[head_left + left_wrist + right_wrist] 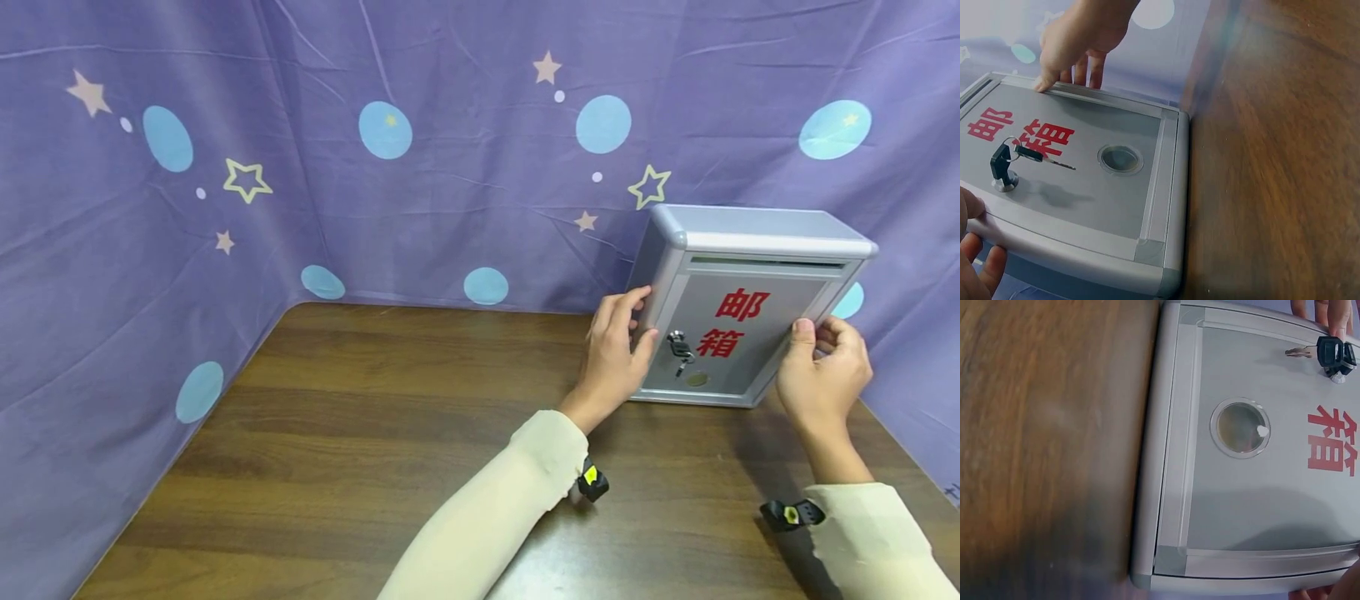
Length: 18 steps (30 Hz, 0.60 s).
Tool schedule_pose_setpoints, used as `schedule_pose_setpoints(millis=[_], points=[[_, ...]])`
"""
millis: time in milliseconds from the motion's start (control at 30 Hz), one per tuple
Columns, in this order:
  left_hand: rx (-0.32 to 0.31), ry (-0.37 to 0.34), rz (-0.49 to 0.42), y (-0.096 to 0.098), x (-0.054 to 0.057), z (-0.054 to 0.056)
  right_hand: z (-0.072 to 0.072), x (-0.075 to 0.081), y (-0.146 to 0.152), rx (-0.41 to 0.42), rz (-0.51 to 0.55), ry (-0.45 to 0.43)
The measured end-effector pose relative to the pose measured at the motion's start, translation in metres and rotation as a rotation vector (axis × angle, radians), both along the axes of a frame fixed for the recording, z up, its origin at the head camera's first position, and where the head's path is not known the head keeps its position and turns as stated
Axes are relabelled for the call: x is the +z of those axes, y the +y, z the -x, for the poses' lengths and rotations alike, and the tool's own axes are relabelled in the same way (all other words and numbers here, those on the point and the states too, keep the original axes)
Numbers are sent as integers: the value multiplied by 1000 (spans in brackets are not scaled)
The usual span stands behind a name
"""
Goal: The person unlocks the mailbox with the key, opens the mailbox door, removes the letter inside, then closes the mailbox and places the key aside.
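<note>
A silver-grey metal mailbox [765,337] with red characters stands upright on the table at the right in the head view. Its left side edge is held by my left hand [615,346], thumb towards the front and fingers along the side. Opposite, my right hand [825,375] grips the right edge, thumb on the front frame and fingers curled behind it. Keys on a ring [1029,153] hang from the lock on the door. Below the lettering is a round window [1239,428], and a narrow slot [765,262] runs across the top front.
The brown wooden table [337,450] extends left and forward of the mailbox. A purple curtain [450,200] with stars and blue dots hangs behind and along the sides, close behind the mailbox.
</note>
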State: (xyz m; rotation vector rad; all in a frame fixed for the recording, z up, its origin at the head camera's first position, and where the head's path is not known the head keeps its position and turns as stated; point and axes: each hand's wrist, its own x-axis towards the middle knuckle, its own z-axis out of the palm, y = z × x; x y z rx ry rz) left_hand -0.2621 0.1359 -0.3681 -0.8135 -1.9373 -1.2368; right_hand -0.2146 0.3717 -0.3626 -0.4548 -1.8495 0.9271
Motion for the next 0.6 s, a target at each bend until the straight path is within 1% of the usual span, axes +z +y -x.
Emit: schedule_pose_setpoints(millis=[167, 400, 600], points=[[29, 5, -11, 3, 2, -3, 1, 3, -2, -28, -9, -16], [59, -1, -7, 4, 1, -5, 1, 4, -5, -41, -4, -26], [79, 33, -8, 5, 0, -4, 0, 6, -9, -44, -15, -10]])
